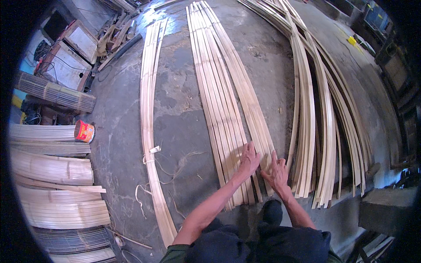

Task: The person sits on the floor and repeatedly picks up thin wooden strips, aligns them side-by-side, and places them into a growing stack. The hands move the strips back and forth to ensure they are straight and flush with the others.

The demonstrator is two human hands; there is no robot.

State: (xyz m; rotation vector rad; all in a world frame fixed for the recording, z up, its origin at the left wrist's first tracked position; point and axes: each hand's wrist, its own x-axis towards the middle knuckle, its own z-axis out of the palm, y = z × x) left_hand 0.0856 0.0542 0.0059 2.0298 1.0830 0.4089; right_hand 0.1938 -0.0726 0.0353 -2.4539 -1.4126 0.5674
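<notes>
Long pale bamboo strips lie side by side on the floor in front of me, in a flat row running away from my feet. A narrower group of strips lies along the row's right side, with a thin gap between them at the near part. My left hand rests on the near right part of the wide row, fingers stretched out. On the near end of the narrower group lies my right hand, its fingers apart and the index finger pointing forward along the right edge. Neither hand appears to grip a strip.
To the left lies a thin bundle of strips tied with a pale band. Loose, crossing strips spread at the right. Stacked slats and a red tin stand at far left. A concrete block sits at right.
</notes>
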